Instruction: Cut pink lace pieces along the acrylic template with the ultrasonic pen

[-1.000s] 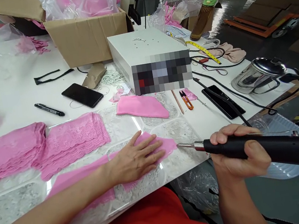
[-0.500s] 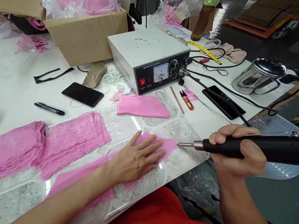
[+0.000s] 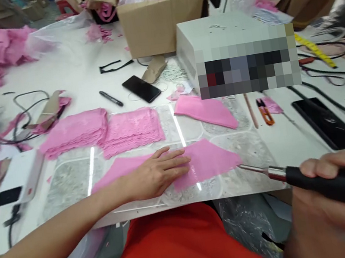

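My left hand (image 3: pixel 158 175) lies flat on a thin pink fabric piece (image 3: pixel 211 157), its fingers stretched out. Another pink panel (image 3: pixel 116 168) shows under my left wrist; whether the two are joined, I cannot tell. My right hand (image 3: pixel 326 168) is wrapped round a handheld ultrasonic welder (image 3: pixel 310 181) with a black handle and a slim metal tip. That tip meets the fabric's right corner. Behind the work lies a thicker pink piece (image 3: pixel 205 110). Two stacks of pink lace (image 3: pixel 74 129) sit farther left. Part of my right hand is cut off by the frame.
Behind stand a cardboard box (image 3: pixel 162 26) and the welder's power unit (image 3: pixel 219 30), its front blurred out. Orange thread snips (image 3: pixel 264 112) and a black phone (image 3: pixel 328 121) lie right; another phone (image 3: pixel 141 89) and a marker (image 3: pixel 111 98) lie left. A white device (image 3: pixel 19 177) stands at far left.
The view has turned left, so things appear farther right. My left hand is farther from the welder's tip, leaving more pink fabric uncovered. The tip stays at the fabric's right end.
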Tool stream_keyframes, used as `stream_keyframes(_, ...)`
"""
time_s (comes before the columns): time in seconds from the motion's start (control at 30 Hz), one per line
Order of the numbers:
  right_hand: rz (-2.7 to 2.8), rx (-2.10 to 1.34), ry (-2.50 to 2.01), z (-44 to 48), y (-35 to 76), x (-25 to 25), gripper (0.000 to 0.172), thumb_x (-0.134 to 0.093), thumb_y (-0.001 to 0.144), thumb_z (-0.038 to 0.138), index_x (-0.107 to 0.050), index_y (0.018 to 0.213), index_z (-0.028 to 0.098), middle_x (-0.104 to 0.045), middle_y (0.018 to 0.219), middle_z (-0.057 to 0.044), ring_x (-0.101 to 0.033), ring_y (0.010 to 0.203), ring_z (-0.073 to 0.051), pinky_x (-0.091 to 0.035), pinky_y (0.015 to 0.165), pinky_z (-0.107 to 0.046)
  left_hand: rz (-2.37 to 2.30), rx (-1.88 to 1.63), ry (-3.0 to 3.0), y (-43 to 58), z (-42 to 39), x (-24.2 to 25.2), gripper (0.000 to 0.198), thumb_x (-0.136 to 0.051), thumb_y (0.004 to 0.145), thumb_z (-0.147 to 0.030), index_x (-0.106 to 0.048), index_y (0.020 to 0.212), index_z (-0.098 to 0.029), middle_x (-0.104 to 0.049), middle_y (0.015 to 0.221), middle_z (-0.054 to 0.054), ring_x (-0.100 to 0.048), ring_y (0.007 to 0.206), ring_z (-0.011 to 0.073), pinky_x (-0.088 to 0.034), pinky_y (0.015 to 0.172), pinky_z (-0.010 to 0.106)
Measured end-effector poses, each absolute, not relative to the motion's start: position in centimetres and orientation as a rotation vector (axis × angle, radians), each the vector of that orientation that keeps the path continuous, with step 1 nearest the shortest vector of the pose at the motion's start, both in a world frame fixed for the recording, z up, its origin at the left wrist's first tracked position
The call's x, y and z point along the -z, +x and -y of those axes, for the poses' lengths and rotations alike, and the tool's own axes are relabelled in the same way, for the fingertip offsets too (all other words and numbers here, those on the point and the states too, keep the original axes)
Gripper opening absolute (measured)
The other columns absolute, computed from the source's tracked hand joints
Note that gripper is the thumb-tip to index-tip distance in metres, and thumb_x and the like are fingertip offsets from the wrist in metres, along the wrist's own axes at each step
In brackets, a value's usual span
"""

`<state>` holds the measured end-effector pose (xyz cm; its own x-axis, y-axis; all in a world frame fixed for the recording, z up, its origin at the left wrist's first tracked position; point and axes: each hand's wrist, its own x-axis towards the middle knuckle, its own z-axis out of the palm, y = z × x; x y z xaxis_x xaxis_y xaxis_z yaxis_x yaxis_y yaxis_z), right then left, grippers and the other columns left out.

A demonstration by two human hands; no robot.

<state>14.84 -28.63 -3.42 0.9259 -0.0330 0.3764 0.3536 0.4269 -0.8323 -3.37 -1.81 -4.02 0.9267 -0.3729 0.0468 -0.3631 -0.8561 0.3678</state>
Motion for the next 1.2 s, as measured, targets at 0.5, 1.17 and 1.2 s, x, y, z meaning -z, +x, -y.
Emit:
stream_keyframes(0.5, 0.538, -0.204, -0.991, 24.1, 8.7, 3.4, 0.021, -0.061, 0.065, 0.031, -0.066, 0.081, 0.019, -0.059, 0.071, -0.001, -0.047, 0.048, -0.012, -0.040, 0.041, -0.029, 0.436, 0.103, 2.749, -8.0, 2.3, 6.2, 0.043, -0.036, 0.104, -0.017, -0.049, 0.144, -0.022, -0.041, 0.155, 0.005, -0.028, 0.149, 0.0222, -0.002, 0.125, 0.052)
stream_keyframes(1.17, 0.677, -0.402, -0.980, 22.3, 6.2, 3.7, 0.014, -0.062, 0.077, 0.030, -0.063, 0.087, 0.020, -0.058, 0.080, -0.001, -0.053, 0.058, -0.012, -0.048, 0.052, -0.031, 0.477, 0.045, 2.814, -8.0, 2.5, 5.9, 0.043, -0.037, 0.101, -0.014, -0.052, 0.140, -0.022, -0.045, 0.152, 0.006, -0.033, 0.147, 0.0221, -0.007, 0.124, 0.053)
stream_keyframes(1.2, 0.687, -0.400, -0.983, 22.3, 6.2, 3.7, 0.013, -0.063, 0.078, 0.030, -0.063, 0.086, 0.020, -0.058, 0.079, -0.001, -0.053, 0.057, -0.012, -0.048, 0.051, -0.031, 0.478, 0.047, 2.810, -7.9, 2.6, 6.0, 0.043, -0.038, 0.100, -0.013, -0.052, 0.140, -0.022, -0.046, 0.152, 0.007, -0.033, 0.147, 0.0225, -0.008, 0.124, 0.053)
